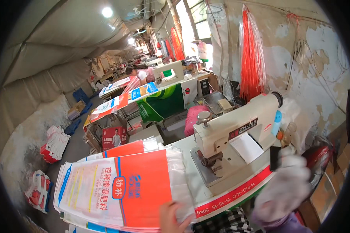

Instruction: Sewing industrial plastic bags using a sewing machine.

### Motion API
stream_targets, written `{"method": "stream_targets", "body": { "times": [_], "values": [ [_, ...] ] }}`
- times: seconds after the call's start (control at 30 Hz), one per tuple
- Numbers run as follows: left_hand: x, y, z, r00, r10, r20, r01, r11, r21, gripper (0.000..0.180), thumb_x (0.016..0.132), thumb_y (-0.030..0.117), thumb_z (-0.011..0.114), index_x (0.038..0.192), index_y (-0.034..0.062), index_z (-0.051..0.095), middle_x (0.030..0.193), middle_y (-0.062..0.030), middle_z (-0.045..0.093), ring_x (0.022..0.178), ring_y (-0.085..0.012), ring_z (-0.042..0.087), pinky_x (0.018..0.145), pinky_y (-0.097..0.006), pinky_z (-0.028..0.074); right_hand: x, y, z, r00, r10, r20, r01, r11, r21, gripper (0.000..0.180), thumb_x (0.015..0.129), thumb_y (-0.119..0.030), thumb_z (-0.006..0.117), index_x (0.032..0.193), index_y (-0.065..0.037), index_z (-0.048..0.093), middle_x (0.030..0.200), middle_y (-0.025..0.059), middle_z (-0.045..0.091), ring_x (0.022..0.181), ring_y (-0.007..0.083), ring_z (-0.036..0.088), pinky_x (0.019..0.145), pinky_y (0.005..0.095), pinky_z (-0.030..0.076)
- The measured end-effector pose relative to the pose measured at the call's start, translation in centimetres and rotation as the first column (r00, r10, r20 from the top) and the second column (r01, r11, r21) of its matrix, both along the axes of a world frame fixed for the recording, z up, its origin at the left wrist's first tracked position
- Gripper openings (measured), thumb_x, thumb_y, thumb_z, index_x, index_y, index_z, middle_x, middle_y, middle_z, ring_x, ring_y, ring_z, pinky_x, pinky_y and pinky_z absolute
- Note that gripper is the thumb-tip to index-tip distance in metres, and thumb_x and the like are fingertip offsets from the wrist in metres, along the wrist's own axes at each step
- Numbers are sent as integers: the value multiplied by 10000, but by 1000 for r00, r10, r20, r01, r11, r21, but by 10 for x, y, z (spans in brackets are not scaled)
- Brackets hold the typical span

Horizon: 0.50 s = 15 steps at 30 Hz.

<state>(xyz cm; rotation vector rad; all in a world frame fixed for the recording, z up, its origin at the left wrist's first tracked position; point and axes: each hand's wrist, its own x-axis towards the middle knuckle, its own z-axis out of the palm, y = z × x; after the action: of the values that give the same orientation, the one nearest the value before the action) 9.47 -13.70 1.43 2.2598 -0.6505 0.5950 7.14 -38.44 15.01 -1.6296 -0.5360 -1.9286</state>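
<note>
A thick stack of printed woven sacks, white and orange-red with blue trim, lies to the left of the sewing machine. My bare left hand rests on the near right edge of the top sack, with thumb and fingers apart. My right hand, in a whitish glove and purple sleeve, hovers at the table's right side. Motion smears its fingers, so their pose is unclear. A black phone lies just beyond that hand. A white paper pad leans against the machine's body.
A light blue bottle stands behind the machine, and red strands hang on the wall. Ahead, another person works by a second sewing machine. A red carton and sack bundles sit to the left.
</note>
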Motion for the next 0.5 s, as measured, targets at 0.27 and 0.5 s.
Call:
{"method": "stream_targets", "body": {
  "times": [0.27, 0.5],
  "values": [
    [84, 29, -165, 931, 46, -363, -27, 998, 56, 193, 802, 183, 752, 918, 40, 693, 699, -85, 611, 666, -188, 614, 605, -330, 482, 37, 38, -213, 269, 352, -896, -340, 906, 254, 300, 810, -88, 675, 1105, -34, 669, 1109, 132, 661, 1068, 277, 598, 915, 368, 478],
    [68, 42, -138, 778, -55, -626, -165, 943, -288, 91, 866, 68, 673, 854, -20, 693, 670, -47, 661, 607, -85, 585, 573, -246, 464, 102, 113, -297, -262, 688, -676, -274, 619, 736, 462, 950, -416, 533, 964, 27, 662, 901, 205, 665, 812, 325, 651, 754, 387, 505]
  ]
}}
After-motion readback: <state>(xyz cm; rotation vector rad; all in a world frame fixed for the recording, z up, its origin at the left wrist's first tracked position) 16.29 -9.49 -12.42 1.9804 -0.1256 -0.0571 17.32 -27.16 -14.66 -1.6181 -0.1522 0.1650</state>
